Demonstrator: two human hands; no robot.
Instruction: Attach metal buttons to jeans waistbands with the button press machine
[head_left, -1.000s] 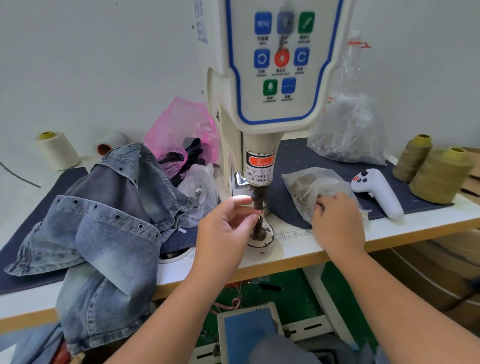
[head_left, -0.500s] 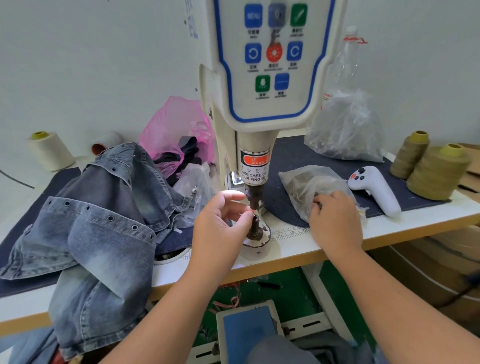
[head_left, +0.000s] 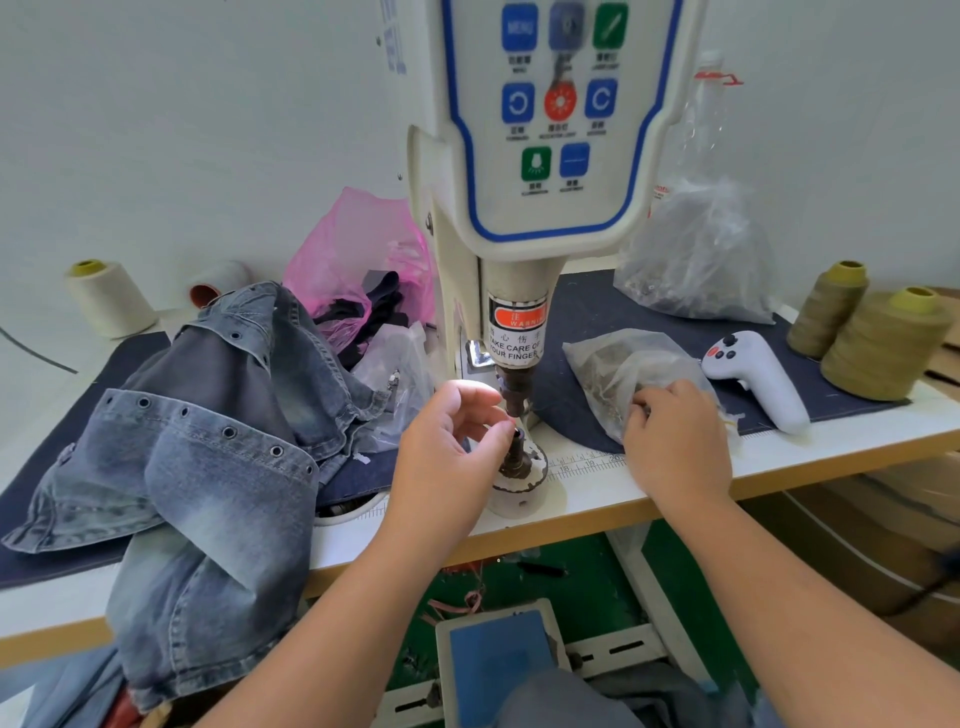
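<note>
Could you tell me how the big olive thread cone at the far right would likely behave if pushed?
The big olive thread cone stands upright on a wide base, so it probably slides rather than tips. Its thick winding suggests some weight.

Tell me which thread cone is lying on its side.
The cream cone with the orange core end, behind the jeans. The cream cone far left and both olive cones at right stand upright.
</note>
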